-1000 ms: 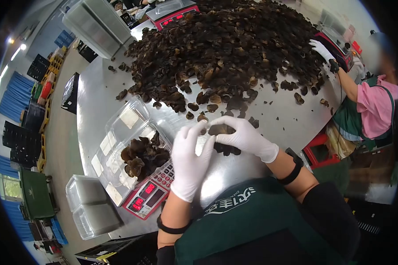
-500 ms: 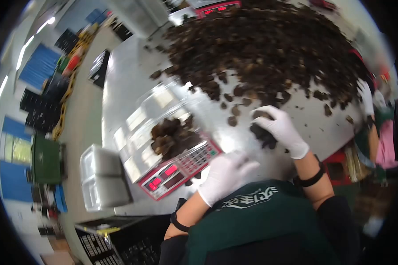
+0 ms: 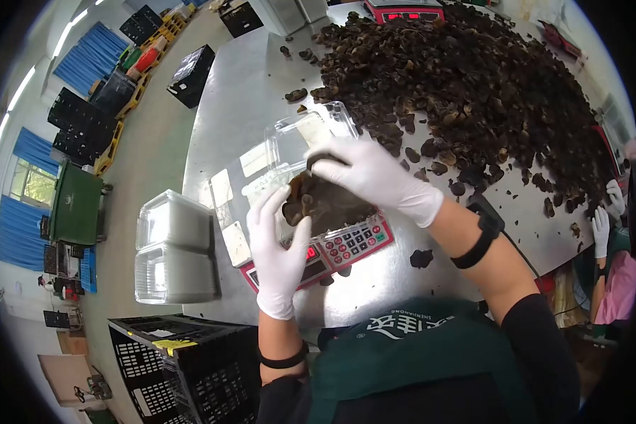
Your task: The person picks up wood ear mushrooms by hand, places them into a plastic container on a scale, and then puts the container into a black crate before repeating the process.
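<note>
A clear plastic box (image 3: 343, 232) with dark brown mushroom pieces (image 3: 328, 205) rests on the red digital scale (image 3: 385, 237), its lid (image 3: 279, 141) raised at the far side. My left hand (image 3: 279, 247), in a white glove, is at the box's left side, thumb and fingers apart around its near left corner. Over the box's far edge, my right hand (image 3: 374, 177), gloved too, has its fingers closed on a dark mushroom piece (image 3: 320, 158). A large heap of dark mushroom pieces (image 3: 459, 92) covers the far right of the metal table.
Stacked clear plastic boxes (image 3: 173, 247) stand on the table's left edge (image 3: 196, 134). Black crates (image 3: 191, 374) are below at the front left. A second scale (image 3: 403, 13) sits at the back. A co-worker's gloved hands (image 3: 601, 230) are at the right edge.
Both hands have moved left to the box on the scale. My right hand has come from near the heap to above the box. The view has shifted too.
</note>
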`<state>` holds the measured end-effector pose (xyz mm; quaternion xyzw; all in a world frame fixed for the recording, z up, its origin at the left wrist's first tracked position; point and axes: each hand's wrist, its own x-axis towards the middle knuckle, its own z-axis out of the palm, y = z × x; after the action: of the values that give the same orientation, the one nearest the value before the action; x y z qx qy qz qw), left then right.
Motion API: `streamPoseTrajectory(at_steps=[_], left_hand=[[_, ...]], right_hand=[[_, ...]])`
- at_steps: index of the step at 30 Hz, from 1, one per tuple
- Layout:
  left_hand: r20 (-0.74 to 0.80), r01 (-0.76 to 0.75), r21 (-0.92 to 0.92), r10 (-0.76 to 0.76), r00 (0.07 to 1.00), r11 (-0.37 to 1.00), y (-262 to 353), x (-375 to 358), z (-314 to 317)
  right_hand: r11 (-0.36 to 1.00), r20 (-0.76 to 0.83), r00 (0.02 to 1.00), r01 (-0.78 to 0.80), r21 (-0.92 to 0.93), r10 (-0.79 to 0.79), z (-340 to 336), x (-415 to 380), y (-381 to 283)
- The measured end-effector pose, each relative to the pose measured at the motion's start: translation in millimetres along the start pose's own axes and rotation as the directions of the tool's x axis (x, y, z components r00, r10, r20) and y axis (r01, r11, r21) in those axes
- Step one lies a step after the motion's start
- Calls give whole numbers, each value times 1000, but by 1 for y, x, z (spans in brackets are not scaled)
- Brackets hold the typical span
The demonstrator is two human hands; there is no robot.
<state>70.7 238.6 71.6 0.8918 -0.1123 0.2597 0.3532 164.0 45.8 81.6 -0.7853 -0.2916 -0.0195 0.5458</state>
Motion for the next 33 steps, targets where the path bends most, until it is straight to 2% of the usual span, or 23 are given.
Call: streamPoseTrajectory(at_steps=[1,2,5,7,10,12,14,16,18,19,20,22,24,26,28,29,30,31,32,33], left_hand=[[34,-18,7,18,999,1000,-3,0,6],[95,-7,26,5,995,1000,-10,-2,13],[101,-18,158,2,995,987,-16,-9,22],[75,28,115,-36,997,993,-17,-12,24],[7,68,47,-68,998,997,-14,-8,25],[31,-200,283,199,979,938,-21,-7,24],[-20,-175,282,189,982,943,-18,-6,26],[-130,-84,180,108,986,980,-19,-7,21],[-170,-87,200,121,978,976,-18,-6,12],[-230,-63,133,93,969,989,-15,-8,7],[-291,-45,64,61,955,997,-12,-9,2],[-297,-86,39,94,950,996,4,-11,-7],[-145,-173,-190,146,979,966,25,-21,-9],[45,-183,-323,208,977,929,47,-33,0],[185,-108,-450,211,960,886,60,-53,26],[209,-52,-508,181,961,860,64,-63,41],[232,6,-558,149,961,830,67,-73,53],[271,71,-602,120,955,795,70,-78,63],[459,246,-579,61,887,778,74,-82,65],[503,237,-570,106,858,786,74,-88,76]], right_hand=[[968,42,985,170,-184,-165,10,1,17],[932,84,981,193,-308,-175,15,-3,29],[933,62,978,210,-292,-200,12,-6,29],[991,45,994,100,-91,-97,5,-4,24],[998,56,998,38,-50,-35,2,-3,21],[996,122,992,42,-76,-32,4,-3,18],[960,119,974,213,-183,-194,12,-5,22],[968,97,978,198,-156,-185,6,-5,14],[986,-36,988,150,-68,-152,-11,-3,2],[966,-104,971,197,-167,-216,-19,-7,-2],[966,-106,971,197,-168,-216,-27,-14,-9],[948,-84,954,273,-164,-289,-38,-40,-27],[963,22,963,269,-32,-268,-35,-75,-39],[979,107,975,186,85,-195,-23,-114,-39],[999,96,994,50,-6,-49,-13,-152,-29],[980,41,984,-178,92,175,-12,-168,-34],[979,54,984,-177,97,172,-13,-185,-33],[969,-8,969,-246,14,246,-16,-202,-27],[946,-71,947,-317,-61,313,-19,-215,-22],[927,-76,938,-345,-145,337,-25,-224,-24]])
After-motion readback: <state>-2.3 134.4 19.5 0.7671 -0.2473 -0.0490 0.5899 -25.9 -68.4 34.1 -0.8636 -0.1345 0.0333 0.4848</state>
